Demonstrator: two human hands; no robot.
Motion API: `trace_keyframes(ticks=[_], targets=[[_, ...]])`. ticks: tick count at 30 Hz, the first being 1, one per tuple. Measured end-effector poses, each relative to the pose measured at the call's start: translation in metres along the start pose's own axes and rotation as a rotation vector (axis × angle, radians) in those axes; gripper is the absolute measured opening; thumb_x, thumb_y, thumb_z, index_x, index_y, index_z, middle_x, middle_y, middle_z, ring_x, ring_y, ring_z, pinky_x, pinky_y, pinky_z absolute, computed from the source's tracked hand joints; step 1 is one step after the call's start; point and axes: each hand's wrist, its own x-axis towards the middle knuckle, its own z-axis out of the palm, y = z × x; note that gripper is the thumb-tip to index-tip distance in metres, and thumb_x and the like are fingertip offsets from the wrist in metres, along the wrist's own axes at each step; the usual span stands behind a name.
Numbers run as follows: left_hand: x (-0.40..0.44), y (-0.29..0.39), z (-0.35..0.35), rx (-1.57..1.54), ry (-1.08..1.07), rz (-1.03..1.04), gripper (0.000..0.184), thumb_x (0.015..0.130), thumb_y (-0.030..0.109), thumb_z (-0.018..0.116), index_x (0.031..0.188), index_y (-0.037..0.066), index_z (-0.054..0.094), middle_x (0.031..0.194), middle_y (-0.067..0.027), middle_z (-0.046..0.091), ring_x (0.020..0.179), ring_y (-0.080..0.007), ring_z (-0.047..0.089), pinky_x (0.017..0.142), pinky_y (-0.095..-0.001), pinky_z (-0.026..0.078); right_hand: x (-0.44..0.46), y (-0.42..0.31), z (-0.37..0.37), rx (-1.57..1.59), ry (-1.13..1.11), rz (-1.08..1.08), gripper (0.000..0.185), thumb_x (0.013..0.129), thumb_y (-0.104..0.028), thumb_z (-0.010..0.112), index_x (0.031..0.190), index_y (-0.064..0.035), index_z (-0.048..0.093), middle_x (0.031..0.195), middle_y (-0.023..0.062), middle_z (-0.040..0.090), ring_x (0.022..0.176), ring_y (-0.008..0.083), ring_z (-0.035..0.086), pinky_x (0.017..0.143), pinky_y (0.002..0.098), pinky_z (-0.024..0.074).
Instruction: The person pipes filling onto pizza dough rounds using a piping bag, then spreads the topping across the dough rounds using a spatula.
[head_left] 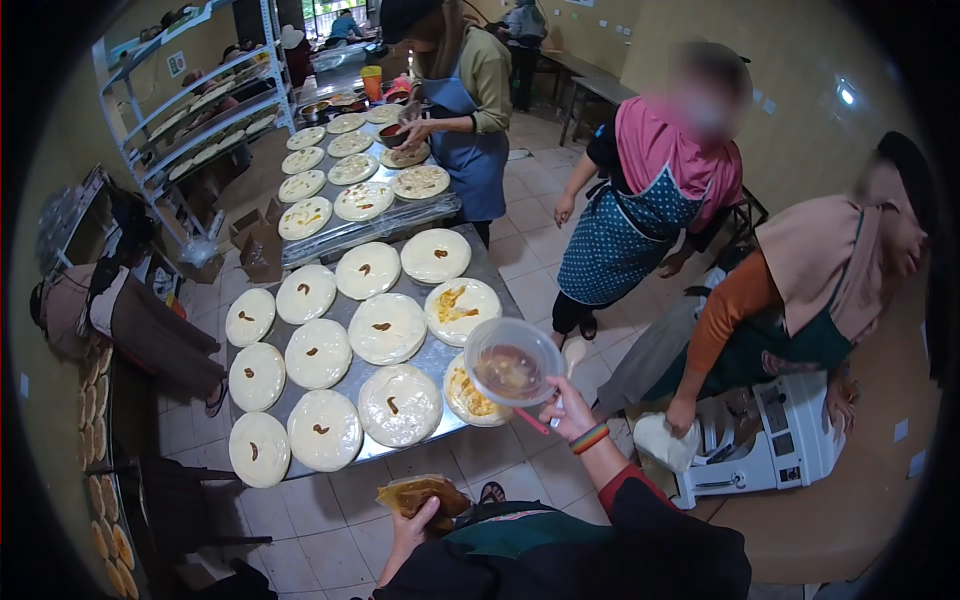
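My left hand (408, 535) is closed around a plastic bag of brown filling (425, 492), low in front of my body. With my right hand (572, 412) I grip a clear round plastic tub (514, 362) by its edge; some brownish food shows inside it. A pale spoon (574, 352) and a red handle (531, 421) stick out by that hand; how they are held is unclear. The tub hangs over a pale dough round with yellow topping (470, 395), partly hiding it. Beside it lies another yellow-topped round (460, 310). Several other rounds (400, 405) carry a brown dab.
The metal table (345, 466) bears the rounds. Beyond it, a person in a blue apron (460, 140) holds a bowl over topped rounds. At right stand a person in a dotted apron (630, 235) and one at a white machine (790, 440). A rack (150, 185) stands at left.
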Motion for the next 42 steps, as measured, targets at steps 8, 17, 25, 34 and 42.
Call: trace_keyframes(ticks=[8,17,25,34,42], targets=[[-0.015,0.015,-0.053,-0.019,0.028,0.005,0.032,0.073,0.003,0.06,0.103,-0.002,0.049,0.097,-0.0112,0.057,0.089,-0.0205,0.055,0.08,-0.0326,0.044,-0.02,0.058,0.051,-0.122,-0.051,0.036,0.014,0.076,-0.022,0.055,0.077,-0.0112,0.047,0.056,-0.0022,0.043,0.033,0.0062,0.027,0.039,0.0251,0.0336],[-0.039,0.091,-0.149,-0.018,0.025,0.059,0.029,0.075,0.003,0.059,0.102,-0.002,0.05,0.095,-0.0113,0.058,0.085,-0.0203,0.057,0.077,-0.0329,0.046,-0.036,0.147,0.127,-0.063,-0.05,0.012,0.011,0.077,-0.02,0.054,0.079,-0.0106,0.049,0.061,-0.0033,0.041,0.034,0.0058,0.025,0.039,0.0259,0.034],[-0.06,0.137,-0.232,-0.002,0.15,0.102,0.029,0.075,0.002,0.058,0.102,-0.003,0.05,0.094,-0.0114,0.058,0.084,-0.0199,0.058,0.076,-0.032,0.047,-0.045,0.215,0.19,-0.113,-0.094,0.115,0.013,0.078,-0.023,0.053,0.079,-0.0105,0.048,0.06,-0.0016,0.046,0.033,0.0066,0.026,0.038,0.0251,0.0328],[-0.068,0.15,-0.269,-0.087,0.354,0.148,0.027,0.076,0.002,0.055,0.102,-0.004,0.05,0.095,-0.012,0.058,0.088,-0.0207,0.057,0.08,-0.0325,0.045,-0.014,0.255,0.24,-0.253,-0.22,0.209,0.016,0.078,-0.021,0.055,0.084,-0.0078,0.048,0.066,0.0004,0.048,0.036,0.0054,0.029,0.036,0.0231,0.0347],[-0.059,0.178,-0.329,-0.196,0.379,0.269,0.028,0.076,0.001,0.053,0.103,-0.004,0.049,0.097,-0.0139,0.057,0.089,-0.0221,0.056,0.079,-0.0337,0.045,0.016,0.329,0.34,-0.32,-0.376,0.233,0.02,0.078,-0.023,0.056,0.084,-0.0069,0.047,0.064,-0.0005,0.042,0.039,0.0068,0.034,0.033,0.0235,0.0323]])
